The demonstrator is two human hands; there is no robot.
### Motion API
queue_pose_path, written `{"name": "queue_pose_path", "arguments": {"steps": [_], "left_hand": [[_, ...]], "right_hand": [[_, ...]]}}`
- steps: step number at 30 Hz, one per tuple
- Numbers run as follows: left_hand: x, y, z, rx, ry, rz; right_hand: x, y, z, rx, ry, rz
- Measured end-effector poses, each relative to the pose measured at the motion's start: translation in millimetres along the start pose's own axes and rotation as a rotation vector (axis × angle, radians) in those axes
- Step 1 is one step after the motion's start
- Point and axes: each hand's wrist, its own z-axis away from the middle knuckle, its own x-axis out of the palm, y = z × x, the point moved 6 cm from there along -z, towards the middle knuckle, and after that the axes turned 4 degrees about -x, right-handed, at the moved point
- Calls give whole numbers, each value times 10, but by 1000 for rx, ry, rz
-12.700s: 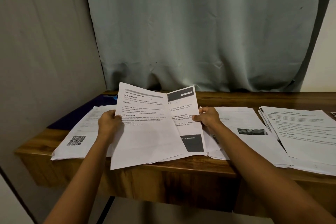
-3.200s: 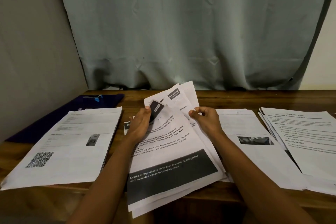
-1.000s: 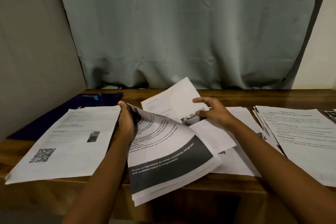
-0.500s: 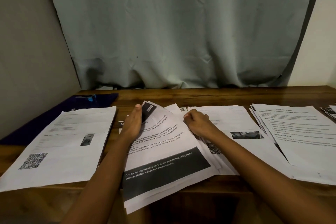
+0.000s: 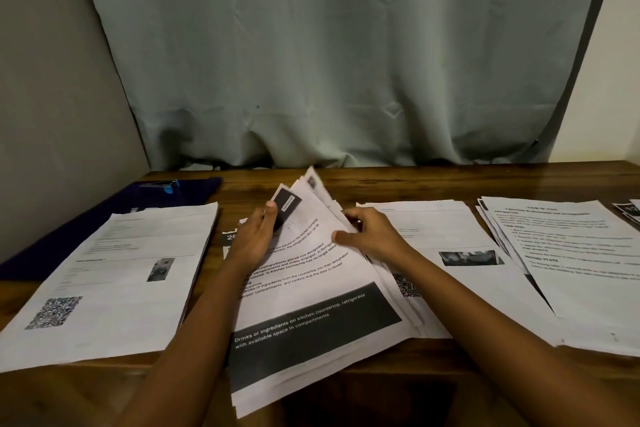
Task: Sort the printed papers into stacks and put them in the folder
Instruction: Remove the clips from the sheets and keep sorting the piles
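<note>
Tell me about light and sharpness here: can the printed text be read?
Head view: dim light, no glare; bold print on the held papers reads clearly, small text on the right stack is too soft; wide-angle bending at the edges.

Dim, warm indoor light; soft shadows, wide-angle bending at edges, distant print blurred
</note>
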Motion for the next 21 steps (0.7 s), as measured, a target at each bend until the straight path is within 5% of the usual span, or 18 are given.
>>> {"name": "queue_pose_path", "arguments": {"steps": [6, 14, 18, 21], "left_hand": [[-80, -14, -37, 2, 68, 381], [-134, -32, -62, -16, 86, 507], [-181, -55, -69, -3, 153, 361], [-166, -37, -76, 18, 142, 319]], "right_hand": [[158, -132, 60, -188, -191, 41], [184, -173, 112, -70, -370, -193], [57, -70, -83, 25, -136, -217], [-65, 35, -264, 104, 68, 127]]}}
